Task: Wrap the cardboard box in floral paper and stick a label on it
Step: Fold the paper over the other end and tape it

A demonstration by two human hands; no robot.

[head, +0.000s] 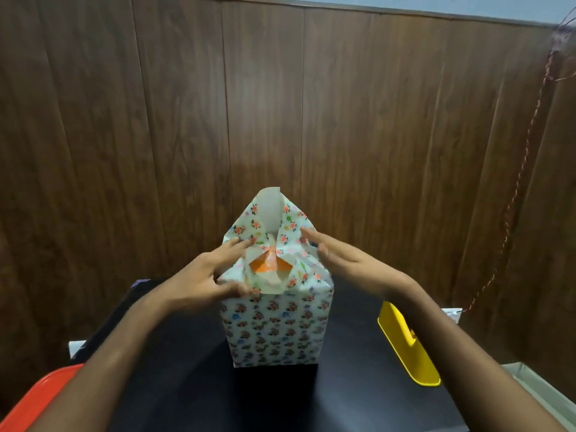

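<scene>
**Box upright at mid-worktop, top folds half closed**

The cardboard box (270, 265) stands on end in the middle of the black worktop (193, 388), its sides covered by the floral paper (276, 328). Only an orange patch of box shows through the gap at the top. The far flap of paper stands up in a point, white underside facing the camera, its tip curled over.

Left hand (205, 275) rests on the top left edge of the box: fingers (240, 243) laid out fairly straight across the folded paper, thumb against the near top edge. It presses rather than grips, though blur hides the detail. Right hand (336, 260) is by the top right edge, fingers straight and released, tips at the right slope of the standing flap; whether they touch the paper cannot be told for blur.

Edges and room: bare worktop lies in front of the box and on both sides. A yellow plastic piece (408, 344) lies to the right, well apart from the box, under the right forearm. A red tray (37, 397) sits at the near left corner. Behind is a wood-panelled wall (187, 120), with a thin twisted cord (511, 198) hanging at the right.
</scene>
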